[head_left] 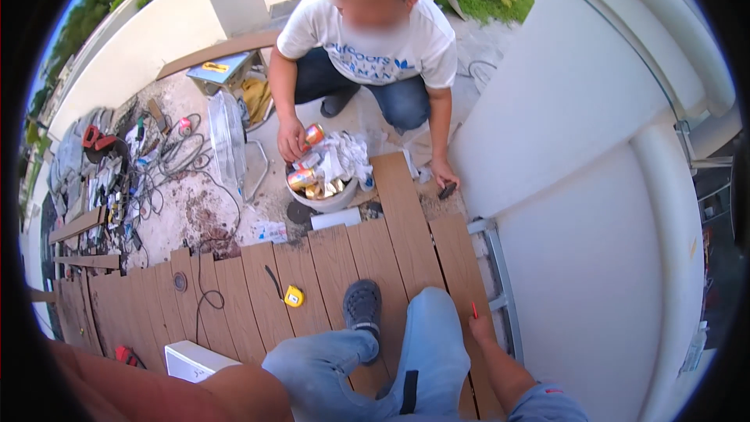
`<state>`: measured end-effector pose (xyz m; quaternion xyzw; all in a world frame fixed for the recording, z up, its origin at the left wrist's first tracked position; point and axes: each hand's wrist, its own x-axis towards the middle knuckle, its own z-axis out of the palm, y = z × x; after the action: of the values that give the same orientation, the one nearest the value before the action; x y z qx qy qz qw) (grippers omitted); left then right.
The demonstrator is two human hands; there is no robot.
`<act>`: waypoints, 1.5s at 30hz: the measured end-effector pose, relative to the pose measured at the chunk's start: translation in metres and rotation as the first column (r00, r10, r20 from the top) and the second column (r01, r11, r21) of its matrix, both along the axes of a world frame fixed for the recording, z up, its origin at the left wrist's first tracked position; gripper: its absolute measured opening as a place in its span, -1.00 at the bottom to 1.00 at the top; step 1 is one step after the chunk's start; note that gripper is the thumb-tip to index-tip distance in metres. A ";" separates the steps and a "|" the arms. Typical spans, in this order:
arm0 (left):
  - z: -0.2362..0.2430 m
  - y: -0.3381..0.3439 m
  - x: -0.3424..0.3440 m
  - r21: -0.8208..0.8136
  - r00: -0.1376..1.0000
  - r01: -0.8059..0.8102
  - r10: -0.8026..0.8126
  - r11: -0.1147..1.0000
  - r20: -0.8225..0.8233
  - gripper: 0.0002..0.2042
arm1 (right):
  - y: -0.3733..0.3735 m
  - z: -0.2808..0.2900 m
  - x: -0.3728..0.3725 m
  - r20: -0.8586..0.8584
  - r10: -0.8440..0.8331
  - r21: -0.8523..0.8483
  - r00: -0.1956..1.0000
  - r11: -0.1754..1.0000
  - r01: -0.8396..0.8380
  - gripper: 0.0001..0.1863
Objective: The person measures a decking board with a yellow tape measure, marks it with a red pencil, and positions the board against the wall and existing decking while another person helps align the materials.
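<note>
At the right edge of the wooden decking (262,297), my right hand (483,330) is closed around a thin red pencil-like stick (474,310) and rests on a brown deck board (461,266). What kind of stick it is, I cannot make out. My left arm (148,387) crosses the lower left corner, close and bent; no hand shows on it. Across from me a person in a white T-shirt squats. One of that person's hands (292,139) is at a can (313,135) over a white bucket (328,203); the other (444,172) holds a small dark piece (448,191).
A yellow tape measure (294,296) lies on the decking, left of my shoe (362,306). Beside my left arm stands a white box (195,359). Tangled cables (187,152) and scattered tools cover the ground at left. White panels (578,109) line the right side.
</note>
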<state>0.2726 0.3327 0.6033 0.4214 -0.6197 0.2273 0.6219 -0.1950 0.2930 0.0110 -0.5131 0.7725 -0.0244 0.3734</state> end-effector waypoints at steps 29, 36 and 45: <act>-0.070 0.059 -0.041 0.459 0.964 0.105 0.023 0.882 -0.265 -0.83 | 0.110 0.001 -0.031 0.013 -0.010 0.068 1.000 0.998 0.010 -0.59; -0.152 0.089 -0.078 0.971 0.977 0.060 -0.213 0.231 -0.010 -0.78 | 0.117 -0.010 -0.031 0.061 -0.082 0.095 0.995 0.993 0.076 -0.59; -0.168 0.094 -0.083 0.965 0.951 -0.174 -0.220 0.194 0.216 -0.71 | 0.119 -0.020 -0.025 0.127 -0.121 0.094 0.984 0.990 0.110 -0.57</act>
<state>0.1900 0.4269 0.4357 0.6690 -0.7162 -0.1652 0.1103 -0.2200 0.4121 -0.0092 -0.4481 0.7747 -0.0466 0.4437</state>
